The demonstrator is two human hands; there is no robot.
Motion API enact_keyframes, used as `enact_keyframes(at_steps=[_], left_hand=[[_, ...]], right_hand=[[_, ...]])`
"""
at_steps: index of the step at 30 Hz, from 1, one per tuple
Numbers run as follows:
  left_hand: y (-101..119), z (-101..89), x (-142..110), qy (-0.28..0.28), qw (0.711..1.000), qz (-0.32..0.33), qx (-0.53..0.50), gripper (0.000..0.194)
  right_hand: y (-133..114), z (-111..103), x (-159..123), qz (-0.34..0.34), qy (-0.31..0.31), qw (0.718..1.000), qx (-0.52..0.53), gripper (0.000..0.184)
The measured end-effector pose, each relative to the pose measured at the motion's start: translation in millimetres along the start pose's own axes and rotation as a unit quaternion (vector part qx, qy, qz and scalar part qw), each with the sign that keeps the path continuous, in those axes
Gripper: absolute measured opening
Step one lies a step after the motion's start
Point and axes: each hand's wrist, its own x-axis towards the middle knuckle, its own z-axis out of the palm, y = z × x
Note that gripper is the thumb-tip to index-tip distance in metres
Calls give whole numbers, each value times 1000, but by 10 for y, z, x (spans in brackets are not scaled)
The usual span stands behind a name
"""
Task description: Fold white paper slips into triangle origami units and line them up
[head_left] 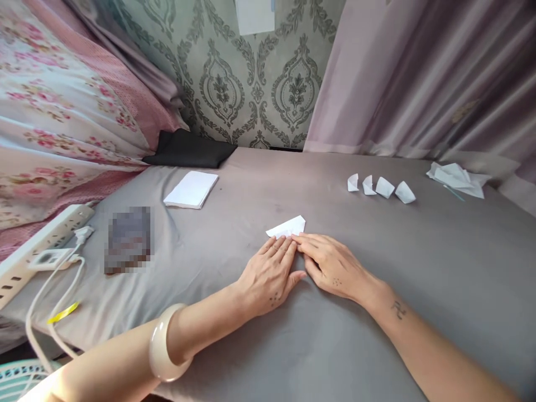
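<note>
A small folded piece of white paper (288, 226) lies on the grey cloth in front of me, its near edge hidden under my fingers. My left hand (270, 271) rests flat on that edge, fingers stretched out side by side and thumb apart. Close against it, my right hand (330, 262) has its fingers curled, with the fingertips at the paper's near right corner. Part of its grip is hidden from above. Farther right stand several folded white paper pieces (384, 187) in a row. To the left is a stack of white paper sheets (191, 190).
Crumpled white paper (458, 180) lies at the far right beside a thin bluish stick (454, 194). On the left are a pixelated dark object (129, 237), a power strip (46, 240) with cables, and a yellow strip (63, 312). A black folded cloth (192, 149) lies at the back.
</note>
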Motion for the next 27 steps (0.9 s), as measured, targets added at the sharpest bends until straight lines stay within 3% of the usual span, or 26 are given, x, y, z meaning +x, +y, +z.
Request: enact_keyframes(at_steps=[8,16,20,22,27], left_hand=[[-60,5,-20,-9,1000,-21,-8,57],[-344,-34,-131,39,990,-121,55,50],[-457,-162,-10,13,991,-130,25,38],[-464,-213,70,6,990,-140,6,38],[-342,-171,188,-12,996,-64,-66,32]], right_hand=[[-3,21,-11,-7,-2,1000,-9,38],[-20,23,4,3,-4,1000,-22,34],[-202,26,14,24,-19,997,-64,30],[-361,47,3,44,-26,994,-95,38],[-653,108,-16,94,-37,985,-137,51]])
